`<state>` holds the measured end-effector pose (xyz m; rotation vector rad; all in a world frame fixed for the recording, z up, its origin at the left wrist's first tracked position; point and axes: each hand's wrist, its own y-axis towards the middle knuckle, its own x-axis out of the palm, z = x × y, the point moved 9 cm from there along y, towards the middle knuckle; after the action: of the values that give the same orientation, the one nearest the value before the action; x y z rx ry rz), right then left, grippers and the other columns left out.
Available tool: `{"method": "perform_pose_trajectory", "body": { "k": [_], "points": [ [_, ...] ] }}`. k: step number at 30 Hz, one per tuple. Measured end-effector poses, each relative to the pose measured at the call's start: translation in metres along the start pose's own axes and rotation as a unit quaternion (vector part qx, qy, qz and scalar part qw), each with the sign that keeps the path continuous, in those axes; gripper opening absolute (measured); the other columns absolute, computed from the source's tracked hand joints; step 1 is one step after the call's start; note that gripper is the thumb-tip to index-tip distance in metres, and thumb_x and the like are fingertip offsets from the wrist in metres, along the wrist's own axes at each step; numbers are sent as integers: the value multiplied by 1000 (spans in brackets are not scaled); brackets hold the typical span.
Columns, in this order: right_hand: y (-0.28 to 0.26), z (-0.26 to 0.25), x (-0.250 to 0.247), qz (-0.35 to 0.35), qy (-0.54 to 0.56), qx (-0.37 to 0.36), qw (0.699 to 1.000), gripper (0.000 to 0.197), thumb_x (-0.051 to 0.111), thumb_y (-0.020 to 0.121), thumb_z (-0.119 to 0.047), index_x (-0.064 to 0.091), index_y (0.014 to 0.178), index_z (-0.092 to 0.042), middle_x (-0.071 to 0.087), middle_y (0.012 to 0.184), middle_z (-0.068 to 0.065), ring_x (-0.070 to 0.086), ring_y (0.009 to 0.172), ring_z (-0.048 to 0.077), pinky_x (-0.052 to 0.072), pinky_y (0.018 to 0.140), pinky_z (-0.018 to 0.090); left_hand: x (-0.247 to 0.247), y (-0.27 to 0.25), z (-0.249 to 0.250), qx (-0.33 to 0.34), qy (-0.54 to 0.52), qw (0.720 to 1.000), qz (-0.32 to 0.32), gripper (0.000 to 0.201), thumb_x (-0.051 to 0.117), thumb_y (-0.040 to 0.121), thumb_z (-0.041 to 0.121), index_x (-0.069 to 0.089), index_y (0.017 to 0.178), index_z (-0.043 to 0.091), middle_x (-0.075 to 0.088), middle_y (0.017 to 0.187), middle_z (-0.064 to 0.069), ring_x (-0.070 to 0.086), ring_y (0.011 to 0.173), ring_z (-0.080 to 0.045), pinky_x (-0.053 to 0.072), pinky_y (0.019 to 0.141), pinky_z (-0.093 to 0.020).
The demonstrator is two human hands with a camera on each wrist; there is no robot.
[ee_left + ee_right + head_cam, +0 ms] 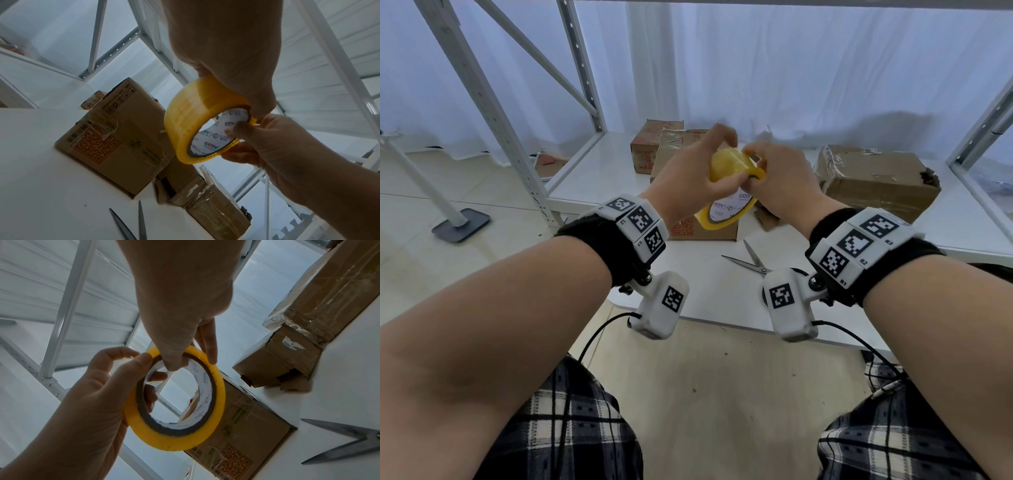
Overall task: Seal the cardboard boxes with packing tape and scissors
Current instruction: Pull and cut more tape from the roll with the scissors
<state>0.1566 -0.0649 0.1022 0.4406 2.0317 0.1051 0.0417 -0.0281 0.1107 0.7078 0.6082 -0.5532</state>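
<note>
Both hands are holding the tape (727, 192) up in the air over the bench (709, 301). The left grip (688, 178) is curling round the yellow roll, fingers inside the ring. The right grip (780, 185) is pinching the rim. Under the tape a box (115, 142) is sitting. The scissors (751, 262) are lying open near it, with nobody touching them.

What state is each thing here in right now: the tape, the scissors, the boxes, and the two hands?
Tape roll: held up in the air above the table, gripped by both hands.
Left hand: grips the roll.
Right hand: pinches the roll's edge.
Scissors: lying on the table, blades open, untouched.
QR-code box: closed, some clear tape on it.
Crumpled box: closed, taped over, corner torn.
</note>
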Motion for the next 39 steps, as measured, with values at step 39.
{"method": "perform_pose_trajectory", "body": {
  "k": [39],
  "points": [
    [2, 1, -1, 12, 18, -12, 1000, 46, 65, 85, -18, 55, 130, -16, 64, 116, 7, 49, 90, 11, 37, 79, 23, -1, -2, 4, 4, 13, 1000, -10, 27, 68, 86, 31, 45, 94, 20, 57, 77, -9, 52, 63, -28, 44, 55, -33]
  ]
}}
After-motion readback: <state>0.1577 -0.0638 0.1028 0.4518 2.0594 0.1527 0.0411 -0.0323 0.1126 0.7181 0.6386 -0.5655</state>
